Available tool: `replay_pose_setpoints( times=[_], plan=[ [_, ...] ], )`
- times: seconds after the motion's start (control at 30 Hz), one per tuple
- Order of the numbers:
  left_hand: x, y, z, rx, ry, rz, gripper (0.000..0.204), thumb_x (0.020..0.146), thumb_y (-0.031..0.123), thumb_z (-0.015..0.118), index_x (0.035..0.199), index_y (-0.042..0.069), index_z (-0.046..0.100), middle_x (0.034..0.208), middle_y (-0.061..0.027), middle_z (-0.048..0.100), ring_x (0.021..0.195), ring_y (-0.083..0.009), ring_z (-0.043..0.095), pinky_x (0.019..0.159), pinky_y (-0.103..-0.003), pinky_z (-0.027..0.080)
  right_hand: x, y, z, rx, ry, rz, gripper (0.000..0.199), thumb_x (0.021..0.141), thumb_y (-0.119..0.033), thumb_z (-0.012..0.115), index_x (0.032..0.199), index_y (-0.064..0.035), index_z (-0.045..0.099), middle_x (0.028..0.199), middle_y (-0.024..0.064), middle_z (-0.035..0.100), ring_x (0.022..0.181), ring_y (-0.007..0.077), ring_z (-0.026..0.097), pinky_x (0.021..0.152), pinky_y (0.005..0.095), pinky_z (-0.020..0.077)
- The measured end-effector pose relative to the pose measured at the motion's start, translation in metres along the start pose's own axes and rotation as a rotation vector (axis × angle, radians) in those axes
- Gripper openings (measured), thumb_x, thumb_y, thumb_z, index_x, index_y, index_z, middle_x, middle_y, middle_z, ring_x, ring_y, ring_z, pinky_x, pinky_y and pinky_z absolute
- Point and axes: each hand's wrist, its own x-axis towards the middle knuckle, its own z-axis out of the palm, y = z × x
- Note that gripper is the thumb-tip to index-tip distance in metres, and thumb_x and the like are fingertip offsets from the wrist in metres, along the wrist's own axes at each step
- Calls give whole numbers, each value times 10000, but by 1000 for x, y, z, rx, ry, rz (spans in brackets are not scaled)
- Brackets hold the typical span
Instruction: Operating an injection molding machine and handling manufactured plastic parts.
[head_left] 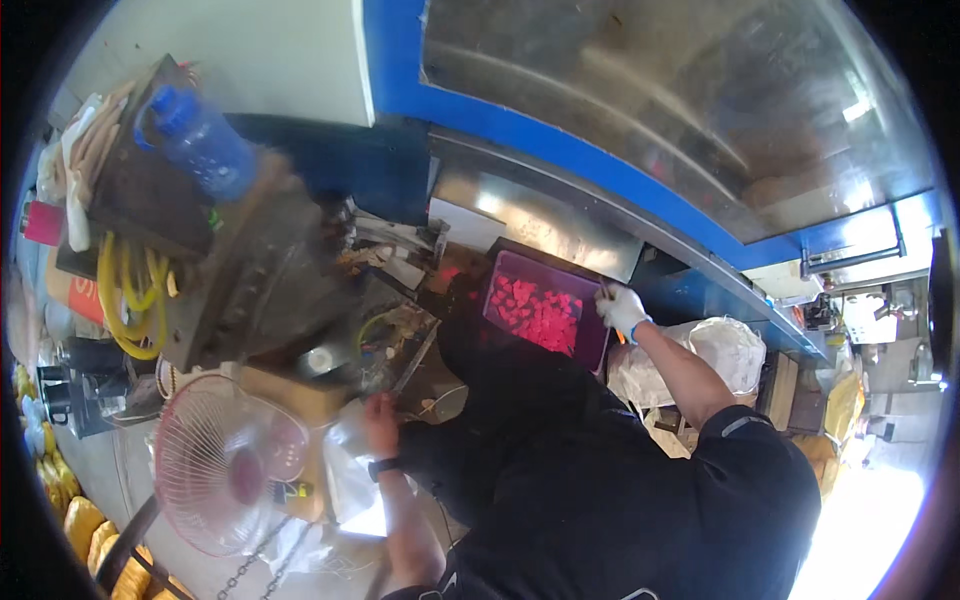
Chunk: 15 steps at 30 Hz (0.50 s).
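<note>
My right hand (622,308), in a white glove, is closed at the right rim of a purple bin (597,345). A slim tool with an orange part (620,337) shows below its fingers; I cannot make out its exact kind. Many small bright pink pieces (535,312) lie in the bin, several of them heaped toward the near side. My left hand (381,420), bare, is to the left, beside a clear plastic bag (350,462) and the near side of a cluttered work surface. Its fingers are small and blurred, so whether they grip anything is unclear.
A pink fan (235,480) stands at the lower left. Above it are a blurred dark metal machine part (260,270), a blue bottle (205,145) and a coiled yellow hose (125,300). A large blue machine (560,140) spans the far side. A white sack (720,355) sits right of the bin.
</note>
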Motion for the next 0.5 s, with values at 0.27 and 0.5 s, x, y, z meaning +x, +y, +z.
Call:
replay_pose_setpoints(
  times=[0.27, 0.5],
  plan=[
    [-93, 1, 37, -329, 60, -88, 220, 1001, 232, 629, 1142, 63, 636, 1075, -43, 692, 886, -120, 645, 767, -237, 515, 1, 55, -99, 178, 531, -412, 174, 948, -193, 636, 1011, -41, 694, 734, 12, 620, 631, 89, 544, 585, 290, 464],
    [-122, 84, 69, -327, 165, 72, 248, 1010, 208, 604, 1189, 37, 615, 1128, -62, 681, 937, -165, 672, 830, -288, 541, -74, -1, -262, 375, 996, -789, 257, 1016, -155, 569, 1239, -50, 642, 926, 18, 645, 813, 86, 590, 732, 239, 487]
  ],
)
